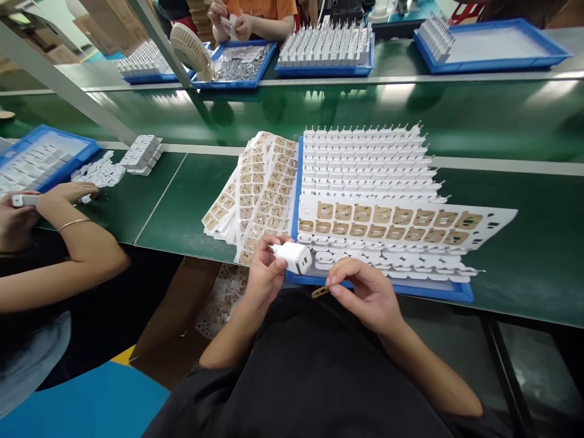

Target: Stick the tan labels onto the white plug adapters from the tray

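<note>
My left hand point(265, 274) grips a white charger point(294, 257) whose end face with two port openings is turned to the right. Between the thumb and fingertips of my right hand point(367, 292) is a small tan sticker point(320, 292), held just below and right of the charger, apart from it. Behind my hands, a sheet of tan stickers point(495, 222) lies across rows of white chargers point(365, 158) in a blue tray point(410, 290). More sticker sheets point(260, 182) are fanned out left of the tray.
At left, a co-worker's hands point(64, 198) hold a white piece beside loose white parts point(103, 170) and stacked white blocks point(142, 153). Across the green belt point(255, 109) stand blue trays point(515, 61), a fan point(191, 52) and another person point(269, 21). A metal post point(82, 88) slants at upper left.
</note>
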Demonstrator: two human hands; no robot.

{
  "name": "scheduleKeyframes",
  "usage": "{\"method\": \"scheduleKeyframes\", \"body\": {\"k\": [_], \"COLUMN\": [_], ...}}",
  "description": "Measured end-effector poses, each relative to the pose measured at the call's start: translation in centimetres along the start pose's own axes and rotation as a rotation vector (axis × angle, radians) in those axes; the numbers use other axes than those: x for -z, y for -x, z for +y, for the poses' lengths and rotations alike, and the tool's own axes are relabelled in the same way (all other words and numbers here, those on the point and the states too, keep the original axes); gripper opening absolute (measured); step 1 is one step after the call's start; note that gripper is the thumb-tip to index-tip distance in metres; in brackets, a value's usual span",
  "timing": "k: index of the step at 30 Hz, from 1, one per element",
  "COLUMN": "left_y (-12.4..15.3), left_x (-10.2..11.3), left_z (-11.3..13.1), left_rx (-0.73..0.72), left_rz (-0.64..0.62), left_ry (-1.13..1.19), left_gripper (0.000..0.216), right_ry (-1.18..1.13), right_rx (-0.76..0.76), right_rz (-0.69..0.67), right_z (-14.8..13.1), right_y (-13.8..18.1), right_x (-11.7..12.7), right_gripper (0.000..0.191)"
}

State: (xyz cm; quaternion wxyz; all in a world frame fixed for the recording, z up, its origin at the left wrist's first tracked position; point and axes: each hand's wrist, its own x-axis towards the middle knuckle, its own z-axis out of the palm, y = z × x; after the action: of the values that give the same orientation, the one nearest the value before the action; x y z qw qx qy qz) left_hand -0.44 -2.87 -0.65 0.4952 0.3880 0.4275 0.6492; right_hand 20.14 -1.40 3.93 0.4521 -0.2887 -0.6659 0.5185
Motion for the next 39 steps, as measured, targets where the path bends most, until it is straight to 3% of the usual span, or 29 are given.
{"method": "scheduleKeyframes", "body": {"k": [4,8,12,17,24,31,39], "left_y": [0.1,0.1,0.6,1.1,0.7,0.3,0.2], "left_x": [-1.7,-1.8,-1.2,-1.1,-1.7,-1.9,-1.8], "left_z": [-0.3,-0.7,-0.7,-0.4,0.9,1.6,1.7], "left_rx": [0.098,-0.066,-0.199,-0.376,-0.557,-0.576,-0.566], "left_rz": [-0.114,-0.2,-0.285,-0.238,-0.296,-0.31,-0.313], "left_ry": [0.03,-0.007,-0.271,-0.528,-0.519,-0.564,-0.573], "left_gripper": [0.054,0.047,0.043,0.057,0.06,0.058,0.059], "right_ry": [-0.099,-0.188,-0.189,-0.222,-0.111,-0.079,-0.071], "right_rx": [-0.046,-0.091,-0.122,-0.145,-0.12,-0.168,-0.154], "right_rz": [0.01,0.094,0.158,0.089,0.223,0.218,0.207], "right_z": [-0.4,-0.7,-0.7,-0.7,-1.0,-1.0,-0.7], "right_y": [-0.6,-0.9,-0.8,-0.5,-1.5,-2.0,-1.9], "right_x": [-1.0,-0.7,-0.4,-0.6,0.3,0.1,-0.1], "right_gripper": [0.005,0.008,0.014,0.009,0.005,0.012,0.006]}}
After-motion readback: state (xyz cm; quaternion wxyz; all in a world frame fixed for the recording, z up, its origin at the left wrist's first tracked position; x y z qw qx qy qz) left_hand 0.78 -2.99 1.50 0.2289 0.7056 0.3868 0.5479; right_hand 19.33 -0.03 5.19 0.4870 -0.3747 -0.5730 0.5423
